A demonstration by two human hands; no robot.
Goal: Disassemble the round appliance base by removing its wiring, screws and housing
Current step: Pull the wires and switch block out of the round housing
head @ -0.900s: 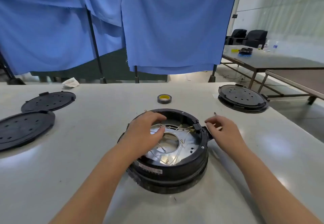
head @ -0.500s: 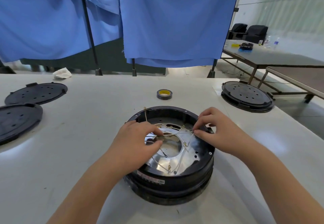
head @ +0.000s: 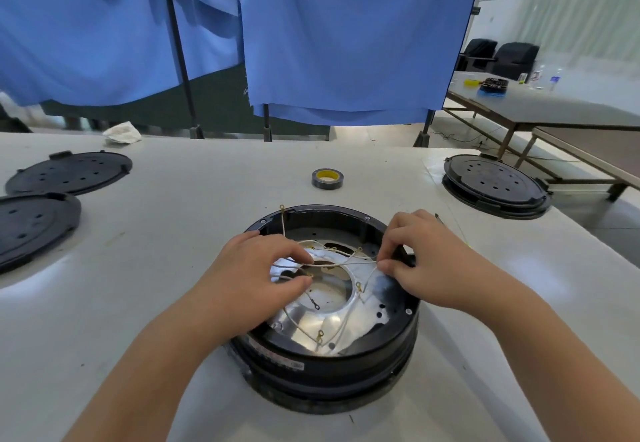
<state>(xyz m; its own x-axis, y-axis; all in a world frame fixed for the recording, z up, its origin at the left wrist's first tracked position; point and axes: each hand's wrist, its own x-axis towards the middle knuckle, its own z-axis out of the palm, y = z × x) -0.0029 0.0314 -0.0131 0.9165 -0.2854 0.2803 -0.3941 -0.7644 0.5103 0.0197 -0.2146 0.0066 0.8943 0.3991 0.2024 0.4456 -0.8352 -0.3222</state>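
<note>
Both hands' fingers (head: 382, 263) on base (head: 332, 365) wires (head: 341, 261)

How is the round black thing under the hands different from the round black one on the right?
The round base under the hands is open on top, showing shiny metal and loose wires. The round unit on the right is closed by a flat lid with small holes, and nobody touches it. Both are round, black and sit on the white table.

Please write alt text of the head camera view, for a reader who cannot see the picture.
Two bare hands work over an open round black appliance base on a white table: the left hand and right hand each pinch thin pale wires stretched across its shiny metal plate. A tape roll lies behind it, black round covers to the left, blue curtains beyond.
</note>
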